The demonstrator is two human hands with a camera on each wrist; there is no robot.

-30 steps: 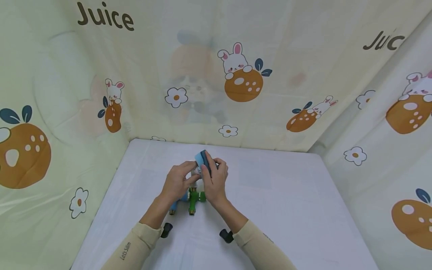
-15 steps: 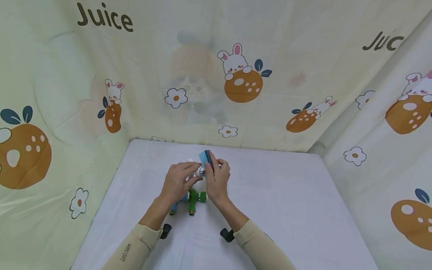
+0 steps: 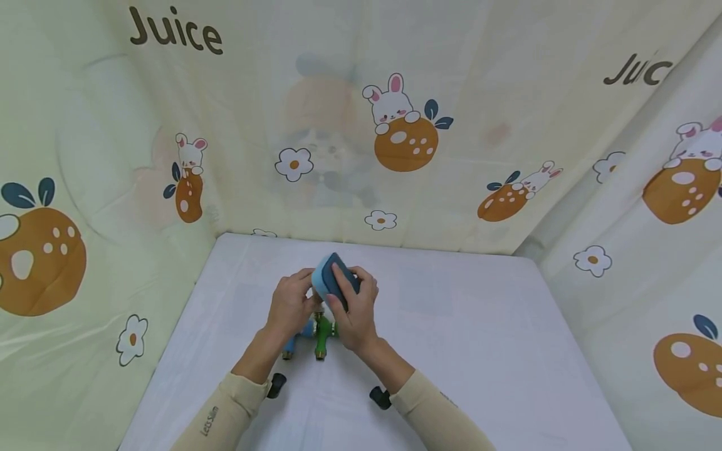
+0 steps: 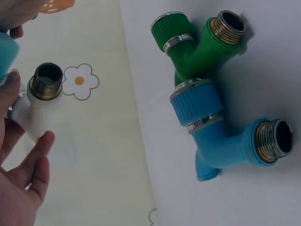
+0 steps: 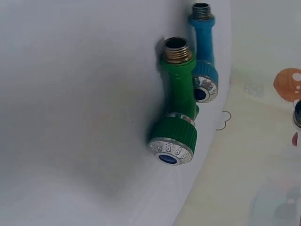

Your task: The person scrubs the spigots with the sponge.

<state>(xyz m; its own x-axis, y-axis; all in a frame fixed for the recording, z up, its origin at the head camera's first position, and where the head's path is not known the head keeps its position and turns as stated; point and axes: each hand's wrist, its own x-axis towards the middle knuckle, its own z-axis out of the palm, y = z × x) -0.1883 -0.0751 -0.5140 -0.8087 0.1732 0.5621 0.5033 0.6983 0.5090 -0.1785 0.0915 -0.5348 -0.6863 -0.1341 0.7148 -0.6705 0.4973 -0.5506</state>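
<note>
A white tap fitting (image 4: 40,106) with a brass threaded end is held in the left hand (image 3: 290,307), the fingers (image 4: 33,162) curled round its body; in the head view the fitting is almost wholly hidden between the two hands, raised above the worktop (image 3: 479,338). A blue sponge block (image 3: 333,279) with a dark upper face is gripped in the right hand (image 3: 352,310), fingers wrapped over its top, and is held against the upper end of the white fitting, at about 12 o'clock from the hands. A corner of the sponge is seen at the top left edge of the left wrist view, just beside the brass thread.

A green tap fitting (image 3: 323,332) and a blue tap fitting (image 3: 293,344) are laid on the worktop directly beneath the hands, at 6 o'clock from the sponge. The two are seen touching in the left wrist view, the blue knob resting against the green body, with the blue one at 8 o'clock from the green one in the head view. Brass threaded ends are noted on both, and chromed rings on both knobs. In the right wrist view the green knob (image 5: 173,141) is shown face-on, with a blue centre cap.

The worktop is covered in a white sheet; a printed curtain (image 3: 338,94) with rabbits, oranges and the word "Juice" is hung behind and at both sides
</note>
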